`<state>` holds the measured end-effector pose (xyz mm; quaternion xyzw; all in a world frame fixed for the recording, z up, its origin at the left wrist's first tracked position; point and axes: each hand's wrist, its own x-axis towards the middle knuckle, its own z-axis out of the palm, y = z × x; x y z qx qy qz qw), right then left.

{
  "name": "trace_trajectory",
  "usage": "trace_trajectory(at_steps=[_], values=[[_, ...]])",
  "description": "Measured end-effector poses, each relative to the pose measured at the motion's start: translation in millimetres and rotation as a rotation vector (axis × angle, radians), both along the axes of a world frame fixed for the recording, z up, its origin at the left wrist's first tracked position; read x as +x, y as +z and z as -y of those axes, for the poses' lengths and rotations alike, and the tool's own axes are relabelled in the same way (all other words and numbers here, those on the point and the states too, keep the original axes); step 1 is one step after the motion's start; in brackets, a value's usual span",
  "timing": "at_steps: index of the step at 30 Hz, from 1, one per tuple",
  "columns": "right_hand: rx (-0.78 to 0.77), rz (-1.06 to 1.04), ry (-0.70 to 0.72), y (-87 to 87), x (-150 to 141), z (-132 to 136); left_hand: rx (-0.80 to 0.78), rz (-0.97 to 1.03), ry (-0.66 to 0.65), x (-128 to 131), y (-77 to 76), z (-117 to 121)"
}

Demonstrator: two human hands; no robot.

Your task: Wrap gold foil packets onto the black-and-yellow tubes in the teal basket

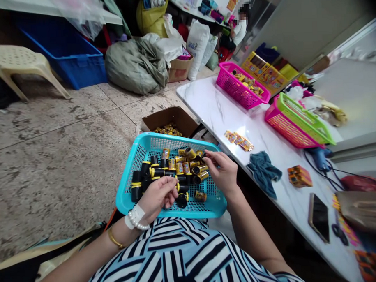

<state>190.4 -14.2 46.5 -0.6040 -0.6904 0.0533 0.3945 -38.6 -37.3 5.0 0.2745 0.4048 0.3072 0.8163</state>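
Note:
A turquoise mesh basket (175, 137) rests at my lap. Black cylinders with yellow bands (136, 192) fill its left and middle. Small gold-labelled cylinders (179, 168) lie toward the back and right, and one gold-labelled cylinder (200, 196) lies apart near the front right. My left hand (160, 193) hovers over the black cylinders, thumb and fingers pinched together; anything between them is too small to make out. Over the basket's right side, my right hand (221, 169) has its fingertips drawn together beside the gold cylinders. What it grips there is unclear.
Behind the basket stands a cardboard box (147, 121) of gold pieces. The white table (202, 100) at right bears gold label strips (239, 140), a dark cloth (264, 171), a phone (319, 217) and a pink basket (235, 90). Another person (239, 32) sits far back.

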Motion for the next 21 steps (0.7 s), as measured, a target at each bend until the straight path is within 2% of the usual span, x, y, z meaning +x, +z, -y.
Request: trace_trajectory(at_steps=[5,7,10,13,15,16,17,19,21], values=[[-0.075,0.078,-0.04,-7.3,12,29,0.327,-0.203,-0.2,-15,3.5,3],[-0.14,0.092,-0.017,-15.8,12,48,0.416,-0.281,-0.215,-23,5.1,0],[-0.24,0.137,0.013,-25.7,10,76,0.442,-0.333,-0.18,-32,7.6,-8],[-0.346,0.198,0.056,-24.3,9,87,0.439,-0.378,-0.176,-29,13.8,-9],[-0.36,0.228,0.108,-17.4,16,77,0.439,-0.394,-0.235,-22,16.2,-4],[-0.312,0.241,0.081,-12.1,24,66,0.426,-0.379,-0.281,-17,15.6,-1],[-0.225,0.256,0.002,-5.5,35,53,0.409,-0.344,-0.346,-13,13.7,2],[-0.02,0.302,-0.274,10.4,65,23,0.401,-0.277,-0.466,-6,7.9,5],[0.052,0.379,-0.503,24.1,97,-4,0.426,-0.272,-0.498,-3,2.4,6]])
